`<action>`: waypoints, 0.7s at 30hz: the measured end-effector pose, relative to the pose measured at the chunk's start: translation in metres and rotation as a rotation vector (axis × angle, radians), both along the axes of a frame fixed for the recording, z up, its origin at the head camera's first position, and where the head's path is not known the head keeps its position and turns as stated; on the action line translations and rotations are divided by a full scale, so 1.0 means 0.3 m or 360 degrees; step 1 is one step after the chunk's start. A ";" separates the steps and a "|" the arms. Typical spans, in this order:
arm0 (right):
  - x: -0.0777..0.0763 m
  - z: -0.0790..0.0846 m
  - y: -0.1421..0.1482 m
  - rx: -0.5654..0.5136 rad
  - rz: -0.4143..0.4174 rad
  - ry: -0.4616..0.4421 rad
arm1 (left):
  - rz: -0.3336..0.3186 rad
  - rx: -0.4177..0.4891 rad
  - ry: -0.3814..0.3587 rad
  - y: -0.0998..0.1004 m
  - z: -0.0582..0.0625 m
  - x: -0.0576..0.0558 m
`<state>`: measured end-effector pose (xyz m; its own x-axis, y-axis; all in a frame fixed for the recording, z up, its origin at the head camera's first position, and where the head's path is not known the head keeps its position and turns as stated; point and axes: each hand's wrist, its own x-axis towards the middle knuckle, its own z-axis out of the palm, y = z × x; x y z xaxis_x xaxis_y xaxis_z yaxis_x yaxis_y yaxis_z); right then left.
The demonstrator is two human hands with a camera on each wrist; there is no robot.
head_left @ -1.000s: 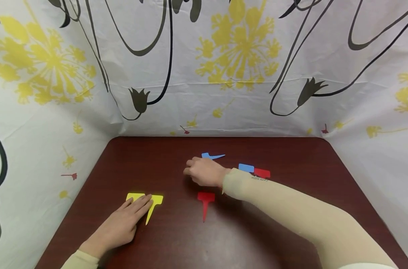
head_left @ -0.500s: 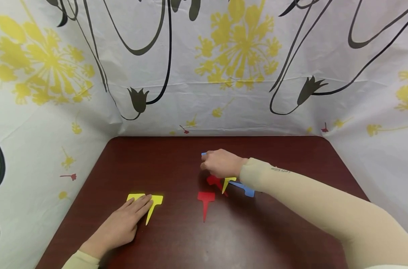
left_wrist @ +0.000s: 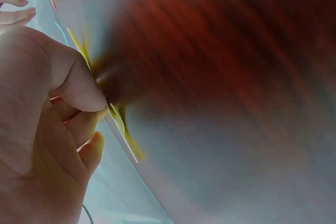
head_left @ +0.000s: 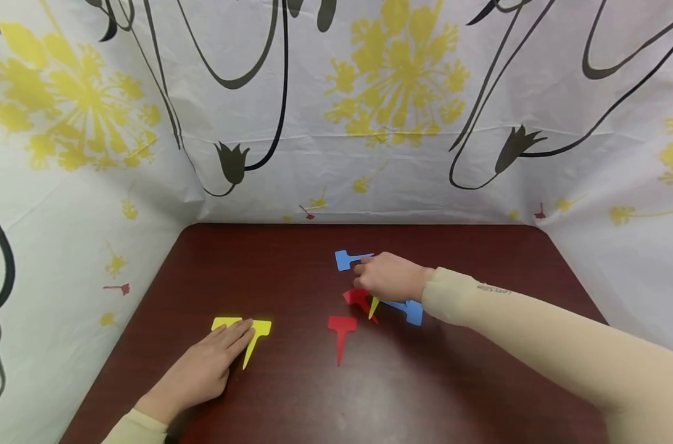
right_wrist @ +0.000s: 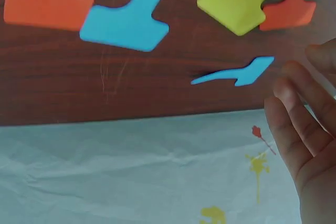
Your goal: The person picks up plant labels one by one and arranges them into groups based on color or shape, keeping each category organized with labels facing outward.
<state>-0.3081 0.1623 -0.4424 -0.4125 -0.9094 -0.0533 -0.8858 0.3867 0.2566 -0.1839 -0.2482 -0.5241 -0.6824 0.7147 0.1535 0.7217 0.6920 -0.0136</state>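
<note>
- We note R hand (head_left: 394, 277) shifted right, uncovering far blue tag (head_left: 343, 260) on counter (head_left: 258, 265); fingers loosely extended, empty, so prob. nothing lifted.
- L hand (head_left: 200, 373) on yellow tags (head_left: 262, 327), fingers straight.

Behind the right hand (head_left: 394, 277), small dark lettering (head_left: 494, 288) is being carried along the upper edge of the pale sleeve (head_left: 541, 339); its start is being read as "Lets", while the letters after it are being blurred too far for reading.
</note>
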 end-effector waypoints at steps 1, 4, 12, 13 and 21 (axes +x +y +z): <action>0.007 -0.005 0.007 0.0000 0.0005 0.0020 | -0.0004 0.0005 0.0000 0.002 0.002 -0.001; 0.021 -0.021 0.026 -0.0003 0.0005 0.0050 | -0.0011 0.0023 0.0013 0.008 0.003 -0.003; 0.059 -0.088 0.062 0.0024 0.0005 0.0038 | -0.0014 0.0043 0.0084 0.011 -0.007 0.009; 0.064 -0.098 0.066 0.0024 0.0006 0.0052 | -0.0014 0.0039 0.0091 0.012 -0.007 0.008; 0.085 -0.140 0.091 0.0046 0.0039 0.0235 | -0.0006 0.0027 0.0070 0.007 -0.020 -0.007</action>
<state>-0.2826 0.1896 -0.4843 -0.3955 -0.9182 -0.0199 -0.8466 0.3560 0.3957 -0.1859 -0.2460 -0.5301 -0.6718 0.7145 0.1954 0.7235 0.6895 -0.0341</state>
